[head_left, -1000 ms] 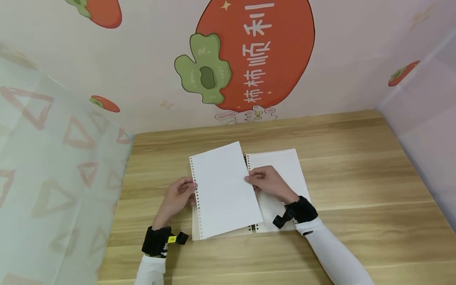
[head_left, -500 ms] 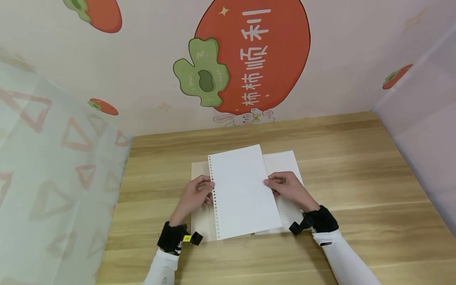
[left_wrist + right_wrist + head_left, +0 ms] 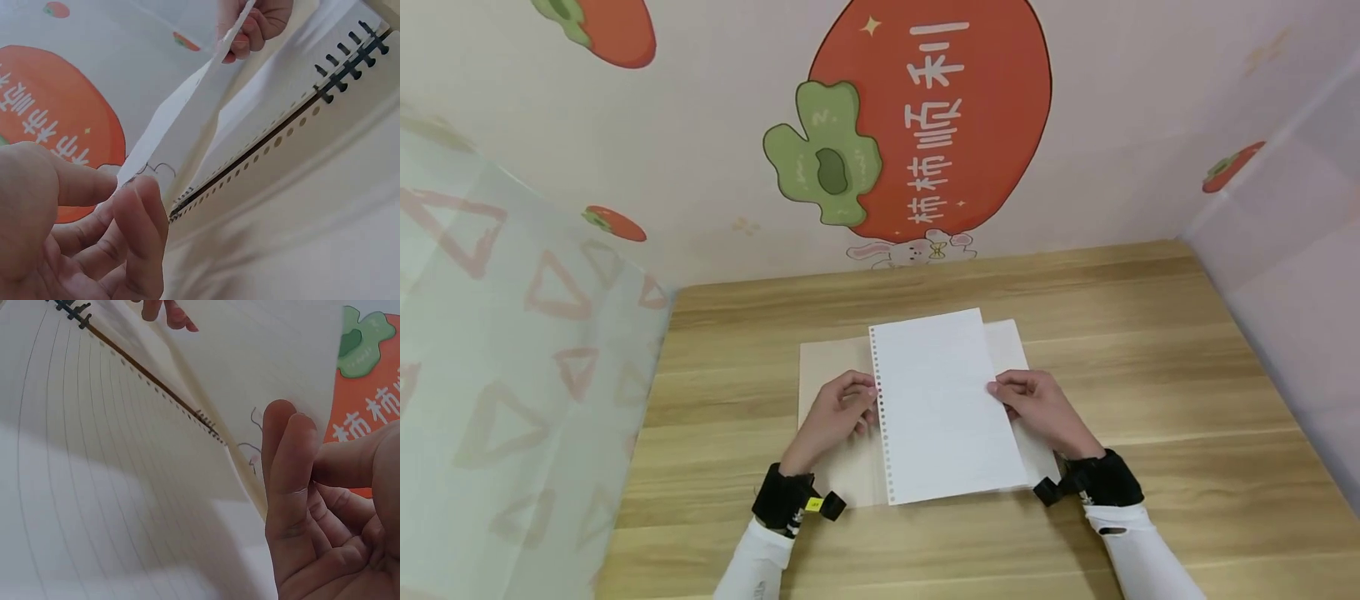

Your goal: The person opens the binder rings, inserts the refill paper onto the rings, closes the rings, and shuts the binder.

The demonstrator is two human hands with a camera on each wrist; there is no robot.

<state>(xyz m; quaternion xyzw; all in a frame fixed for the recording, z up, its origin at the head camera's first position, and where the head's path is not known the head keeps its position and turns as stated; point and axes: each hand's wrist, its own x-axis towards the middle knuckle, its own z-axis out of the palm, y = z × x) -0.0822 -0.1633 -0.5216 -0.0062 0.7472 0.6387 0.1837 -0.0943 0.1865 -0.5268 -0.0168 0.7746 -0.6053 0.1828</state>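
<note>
Wooden table (image 3: 1157,375), wall (image 3: 1105,158) (fruit-printed).

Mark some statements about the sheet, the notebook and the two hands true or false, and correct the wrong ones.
1. The left grip pinches the white sheet by its punched edge. True.
2. The right grip is not touching the white sheet. False: it pinches the edge opposite the holes.
3. The notebook beneath lies closed. False: it lies open.
4. The binding rings are black. True.
5. The right-hand page is ruled with lines. True.
</note>
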